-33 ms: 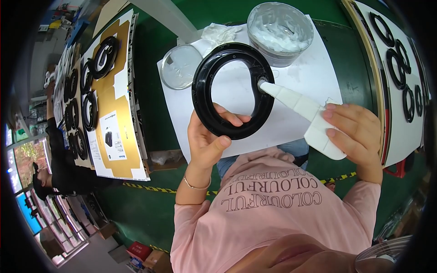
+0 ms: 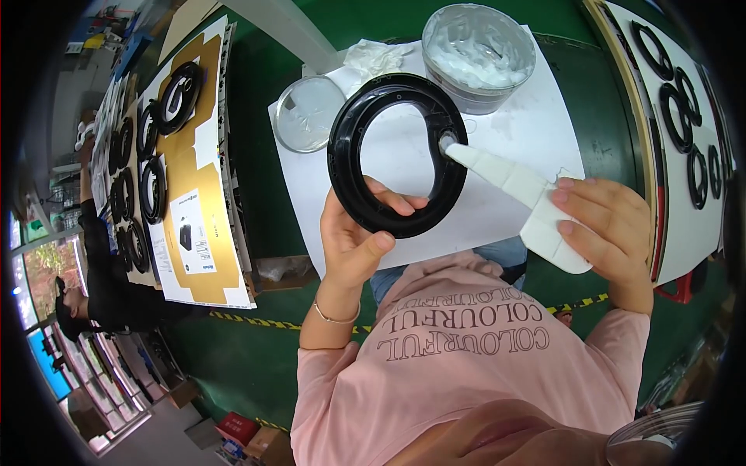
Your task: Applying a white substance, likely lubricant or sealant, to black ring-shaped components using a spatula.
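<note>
My left hand (image 2: 353, 237) grips the lower rim of a glossy black plastic ring (image 2: 347, 159), fingers coming through its opening and thumb at the near edge. The ring is tilted up above a white sheet (image 2: 311, 203). In my right hand (image 2: 604, 225) is a white applicator (image 2: 505, 177) with a broad flat handle and a tapered, wrapped-looking neck. Its narrow tip touches the ring's inner right side, at a small round recess. Beyond the ring stands a clear tub (image 2: 475, 97) of whitish grease-like paste, smeared up its walls.
Left of the tub lie a round clear lid (image 2: 309, 114) and a crumpled white tissue (image 2: 374, 58). Similar black rings rest on a cardboard-covered table (image 2: 203, 233) at left and a white-topped table (image 2: 633, 116) at right. A person in black (image 2: 116, 287) is at far left.
</note>
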A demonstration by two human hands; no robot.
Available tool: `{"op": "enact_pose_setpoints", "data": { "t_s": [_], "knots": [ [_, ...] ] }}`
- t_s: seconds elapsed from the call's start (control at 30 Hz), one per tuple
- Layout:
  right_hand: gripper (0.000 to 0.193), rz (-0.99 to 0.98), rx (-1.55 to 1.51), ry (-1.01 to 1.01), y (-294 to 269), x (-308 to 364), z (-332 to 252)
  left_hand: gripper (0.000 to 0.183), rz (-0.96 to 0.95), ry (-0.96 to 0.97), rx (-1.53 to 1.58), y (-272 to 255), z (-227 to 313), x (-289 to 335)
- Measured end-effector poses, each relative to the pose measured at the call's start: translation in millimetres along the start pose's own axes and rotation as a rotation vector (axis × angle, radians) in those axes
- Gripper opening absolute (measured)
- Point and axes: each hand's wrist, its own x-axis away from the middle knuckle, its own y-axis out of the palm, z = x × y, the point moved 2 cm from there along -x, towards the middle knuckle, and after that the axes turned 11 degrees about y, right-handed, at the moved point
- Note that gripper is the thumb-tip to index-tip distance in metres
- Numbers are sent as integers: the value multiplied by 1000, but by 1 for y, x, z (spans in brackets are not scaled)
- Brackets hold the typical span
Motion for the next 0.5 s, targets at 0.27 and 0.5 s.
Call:
{"op": "enact_pose_setpoints", "data": {
  "t_s": [0.27,0.5],
  "knots": [
    [18,442,-299,210,11,15,62,49,60,-44,41,-1,3,5],
    [20,770,-719,568,71,4,163,55,32,-315,334,36,-1,-8]
  ]
}}
